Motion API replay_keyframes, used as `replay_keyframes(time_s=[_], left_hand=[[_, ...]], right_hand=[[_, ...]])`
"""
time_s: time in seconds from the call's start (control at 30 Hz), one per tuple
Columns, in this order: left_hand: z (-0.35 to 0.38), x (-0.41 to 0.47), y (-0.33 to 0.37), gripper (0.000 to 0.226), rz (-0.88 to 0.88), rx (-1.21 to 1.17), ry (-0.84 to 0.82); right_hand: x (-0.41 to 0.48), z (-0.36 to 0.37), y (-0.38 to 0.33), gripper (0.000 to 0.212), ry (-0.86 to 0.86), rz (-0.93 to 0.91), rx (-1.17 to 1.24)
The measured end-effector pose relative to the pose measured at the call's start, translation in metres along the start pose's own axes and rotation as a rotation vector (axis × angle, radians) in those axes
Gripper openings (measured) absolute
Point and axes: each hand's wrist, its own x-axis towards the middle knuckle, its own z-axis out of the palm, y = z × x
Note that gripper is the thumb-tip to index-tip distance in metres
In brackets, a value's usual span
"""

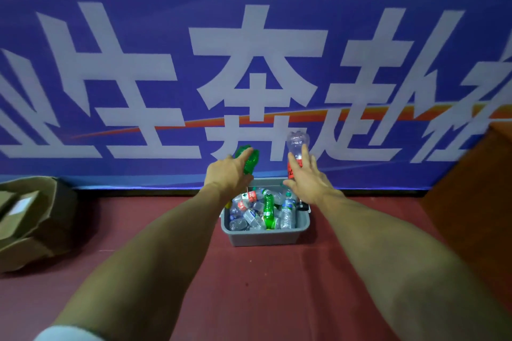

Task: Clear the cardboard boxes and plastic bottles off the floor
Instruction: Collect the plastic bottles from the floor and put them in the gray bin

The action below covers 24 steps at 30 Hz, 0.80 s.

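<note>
A grey plastic bin stands on the red floor against the wall, holding several empty bottles, clear ones and a green one. Both my arms reach out over it. Just past the straight fingers of my left hand is a crumpled green bottle, above the bin's far rim. My right hand has its fingers spread, and a clear bottle with a red label stands upside down at its fingertips. I cannot tell whether either bottle still touches a hand.
Flattened cardboard boxes lie in a heap on the floor at the left. A brown cabinet or board rises at the right. A blue banner with large white characters covers the wall behind the bin. Red floor lies in front.
</note>
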Motion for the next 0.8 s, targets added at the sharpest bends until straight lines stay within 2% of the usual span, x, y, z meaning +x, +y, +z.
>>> replay_keyframes(time_s=[0.27, 0.53, 0.63, 0.8], left_hand=[[0.017, 0.078, 0.007, 0.069, -0.036, -0.031, -0.024], [0.042, 0.172, -0.009, 0.070, 0.042, -0.089, -0.069], [0.070, 0.205, -0.017, 0.071, 0.073, -0.124, -0.113], [0.139, 0.247, -0.033, 0.071, 0.021, -0.181, -0.175]], right_hand=[[0.077, -0.005, 0.018, 0.078, -0.069, -0.033, -0.002], [0.160, -0.012, 0.021, 0.078, -0.055, -0.010, -0.029], [0.193, -0.003, 0.029, 0.078, -0.078, 0.024, -0.041], [0.259, 0.037, 0.049, 0.079, -0.149, 0.032, -0.035]])
